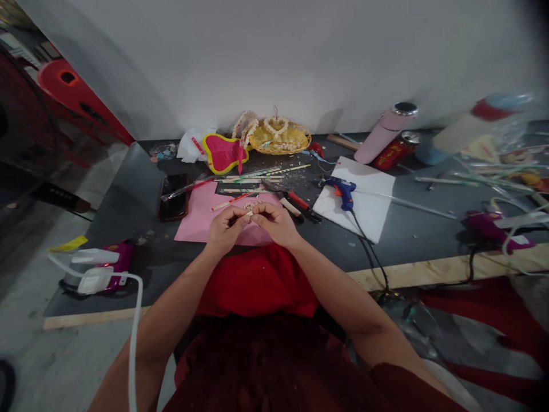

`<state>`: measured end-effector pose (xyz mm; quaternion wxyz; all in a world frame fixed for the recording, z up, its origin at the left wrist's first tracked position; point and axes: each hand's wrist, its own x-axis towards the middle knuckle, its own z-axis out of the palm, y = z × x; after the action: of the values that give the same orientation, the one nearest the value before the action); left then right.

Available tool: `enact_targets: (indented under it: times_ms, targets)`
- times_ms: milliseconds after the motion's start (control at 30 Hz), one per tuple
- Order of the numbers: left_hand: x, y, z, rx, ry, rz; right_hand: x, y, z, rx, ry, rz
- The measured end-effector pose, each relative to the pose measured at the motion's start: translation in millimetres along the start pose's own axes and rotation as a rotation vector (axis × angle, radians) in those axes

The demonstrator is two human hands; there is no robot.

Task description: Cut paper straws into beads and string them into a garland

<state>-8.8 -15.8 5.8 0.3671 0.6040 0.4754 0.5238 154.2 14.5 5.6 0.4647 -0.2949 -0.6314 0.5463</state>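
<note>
My left hand (226,228) and my right hand (275,222) meet over a pink sheet (195,220) at the table's front edge. Thumbs and fingers of both pinch a small pale piece (249,213), too small to name. Just beyond the fingertips lie little pale pieces (252,204), partly hidden by the hands. A red-and-white paper strip (227,201) rests on the sheet to their left. Pliers with red handles (298,200) and a wooden-handled tool (290,208) lie close to my right hand.
Behind are thin printed strips (266,176), a yellow woven basket (259,143) with pale beaded rings, and a pink-and-yellow butterfly-like shape (223,153). A phone (174,197) lies left. A blue glue gun (344,191) rests on white board (380,213), near a pink flask (386,131).
</note>
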Motion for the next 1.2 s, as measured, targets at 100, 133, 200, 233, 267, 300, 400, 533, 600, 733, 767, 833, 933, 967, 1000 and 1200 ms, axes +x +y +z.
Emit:
enact_targets:
  times_ms: [100, 133, 200, 233, 267, 300, 400, 533, 600, 733, 767, 833, 933, 967, 1000, 1200]
  targets:
    - [0.4, -3.5, 0.3, -0.018, 0.020, 0.010, -0.9, -0.8, 0.7, -0.048, 0.015, -0.032]
    - [0.5, -3.8, 0.6, -0.016, 0.031, 0.015, -1.2, -0.9, 0.8, -0.054, 0.016, -0.035]
    - [0.6, -3.3, 1.2, 0.006, 0.045, 0.030, -1.5, -0.3, 1.1, -0.057, 0.018, -0.035]
    - [0.6, -2.5, 1.5, 0.022, 0.051, 0.039, -1.6, 0.2, 1.3, -0.062, 0.023, -0.036]
    - [0.6, -1.6, 1.7, 0.038, 0.054, 0.049, -1.6, 0.8, 1.4, -0.072, 0.031, -0.040]
    - [0.6, -0.5, 1.9, 0.053, 0.057, 0.059, -1.6, 1.5, 1.7, -0.089, 0.042, -0.045]
    - [0.7, 2.7, 2.1, 0.087, 0.064, 0.097, -2.0, 2.7, 2.9, -0.137, 0.065, -0.070]
    - [0.5, 5.1, 2.6, 0.096, 0.051, 0.142, -3.2, 1.2, 6.1, -0.133, 0.092, -0.078]
    - [0.0, 5.3, 3.2, 0.106, 0.052, 0.137, -3.8, 0.0, 7.6, -0.126, 0.110, -0.065]
    - [-1.0, 4.7, 4.0, 0.124, 0.075, 0.129, -4.1, -0.6, 8.7, -0.119, 0.111, -0.042]
    - [-1.2, 4.6, 4.1, 0.124, 0.079, 0.132, -3.9, -0.4, 8.6, -0.120, 0.112, -0.035]
    - [-1.6, 4.3, 4.3, 0.125, 0.078, 0.133, -3.6, 0.2, 8.4, -0.115, 0.112, -0.022]
    - [-1.8, 4.0, 4.5, 0.123, 0.068, 0.118, -3.3, 0.7, 8.4, -0.097, 0.101, -0.020]
    - [-1.9, 4.0, 4.6, 0.118, 0.067, 0.110, -3.3, 0.7, 8.6, -0.100, 0.099, -0.022]
    - [-1.9, 3.9, 4.8, 0.110, 0.065, 0.104, -3.3, 0.7, 8.8, -0.106, 0.101, -0.024]
    - [-2.7, 3.8, 5.2, 0.084, 0.059, 0.108, -3.7, 0.8, 10.7, -0.101, 0.118, -0.029]
